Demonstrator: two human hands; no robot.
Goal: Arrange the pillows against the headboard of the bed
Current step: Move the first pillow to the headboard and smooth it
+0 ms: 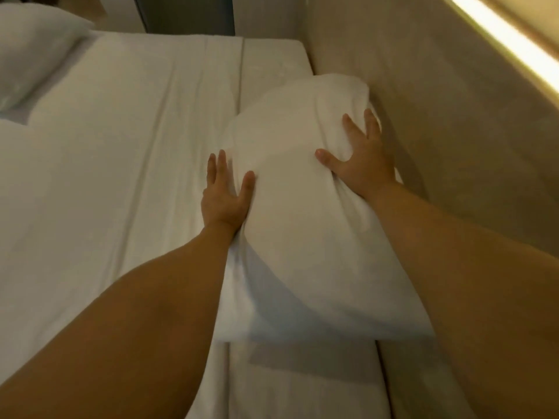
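A white pillow (296,207) lies on the bed (121,176) along the beige headboard (423,116) on the right. My left hand (225,195) presses its left side with straight fingers, the thumb on top of the fabric. On the pillow's right edge, next to the headboard, my right hand (360,158) lies flat with its fingers spread. A second white pillow (33,52) sits at the far left corner of the bed, apart from both hands.
The white sheet has long creases and a seam (239,86) running down the mattress. A lit strip (514,46) glows along the top of the headboard. A dark gap (187,13) shows beyond the bed's far edge.
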